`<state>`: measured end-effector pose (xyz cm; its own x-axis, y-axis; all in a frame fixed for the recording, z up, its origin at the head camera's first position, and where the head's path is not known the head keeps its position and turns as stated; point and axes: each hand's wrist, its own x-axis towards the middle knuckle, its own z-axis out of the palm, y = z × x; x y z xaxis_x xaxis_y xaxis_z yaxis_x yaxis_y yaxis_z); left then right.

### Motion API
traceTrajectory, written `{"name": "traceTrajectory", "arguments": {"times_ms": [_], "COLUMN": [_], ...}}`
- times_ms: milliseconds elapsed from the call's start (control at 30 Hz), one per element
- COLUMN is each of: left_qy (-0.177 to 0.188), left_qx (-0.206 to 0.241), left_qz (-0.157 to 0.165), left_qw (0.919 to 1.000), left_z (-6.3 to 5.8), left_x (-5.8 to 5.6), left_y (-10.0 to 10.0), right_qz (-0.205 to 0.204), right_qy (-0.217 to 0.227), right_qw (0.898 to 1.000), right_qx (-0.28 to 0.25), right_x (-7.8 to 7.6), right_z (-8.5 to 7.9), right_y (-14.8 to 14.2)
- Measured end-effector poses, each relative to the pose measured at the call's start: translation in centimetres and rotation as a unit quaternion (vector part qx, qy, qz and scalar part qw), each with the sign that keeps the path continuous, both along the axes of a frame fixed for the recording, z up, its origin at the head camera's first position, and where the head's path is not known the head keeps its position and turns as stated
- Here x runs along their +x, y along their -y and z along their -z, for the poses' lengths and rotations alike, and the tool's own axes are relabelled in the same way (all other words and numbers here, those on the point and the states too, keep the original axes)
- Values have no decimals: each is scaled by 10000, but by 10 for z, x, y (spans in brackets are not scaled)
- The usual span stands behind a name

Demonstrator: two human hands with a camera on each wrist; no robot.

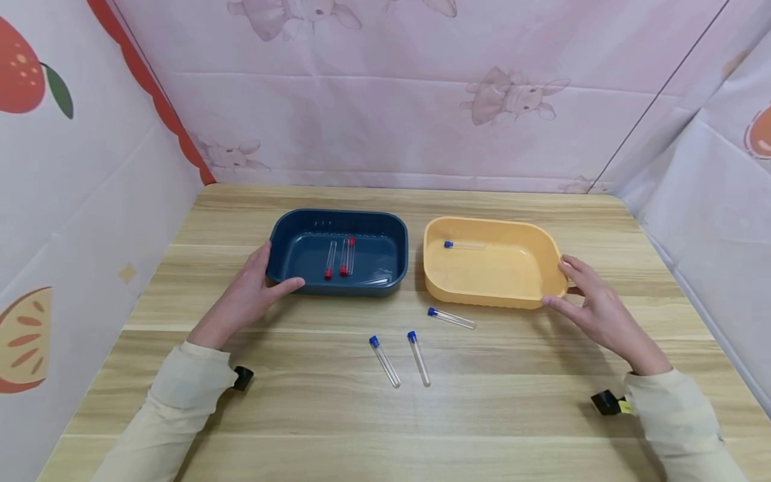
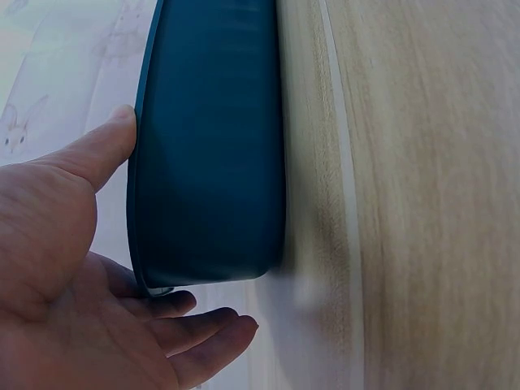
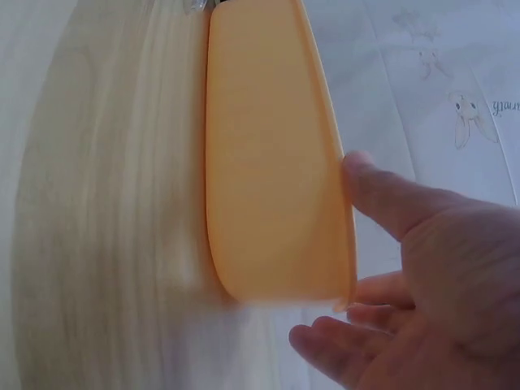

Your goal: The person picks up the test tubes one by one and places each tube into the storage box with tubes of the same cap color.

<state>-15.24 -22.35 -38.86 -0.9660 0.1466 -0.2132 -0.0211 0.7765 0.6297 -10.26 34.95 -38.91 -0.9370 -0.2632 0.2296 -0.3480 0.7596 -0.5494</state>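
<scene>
In the head view, my left hand [image 1: 245, 294] is at the front left corner of a dark blue tray [image 1: 337, 291]. Its thumb touches the front rim and its fingers extend loosely along the left side, as the left wrist view also shows. Three clear test tubes with red caps [image 1: 344, 270] lie inside that tray. My right hand [image 1: 602, 314] spans the right front corner of a yellow tray [image 1: 482, 294], thumb at the rim, fingers loosely spread by the side wall. One blue-capped test tube [image 1: 464, 246] lies in the yellow tray.
Three more blue-capped tubes lie on the wooden table [image 1: 512, 415]: one tube [image 1: 453, 318] before the yellow tray, another [image 1: 419, 359] nearer me, and a third [image 1: 385, 362] left of it. Printed cloth walls [image 1: 385, 120] surround the table's back and sides.
</scene>
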Motion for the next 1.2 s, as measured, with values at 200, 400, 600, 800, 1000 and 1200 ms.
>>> {"name": "traceTrajectory", "arguments": {"times_ms": [200, 400, 600, 800, 1000, 1200], "left_qy": [-8, -1, 9, -6, -53, -82], "left_qx": [17, -3, -13, -13, 30, 37], "left_qz": [7, 25, 12, 27, 55, 55], "left_qw": [10000, 10000, 10000, 10000, 10000, 9999], "left_z": [0, 0, 0, -2, -1, 1], "left_x": [0, 1, 1, 1, 1, 1], "left_y": [0, 0, 0, -1, 0, 0], "right_qz": [-141, -74, -112, -133, -43, -62], "right_qy": [325, 479, 380, 407, 420, 388], "right_qw": [9988, 9972, 9966, 9949, 9947, 9941], "right_qx": [-348, -566, -715, -913, -939, -1011], "right_x": [-4, -6, -8, -9, -9, -8], "right_z": [4, 7, 11, 11, 11, 11], "right_y": [-2, -3, -7, -6, -7, -6]}}
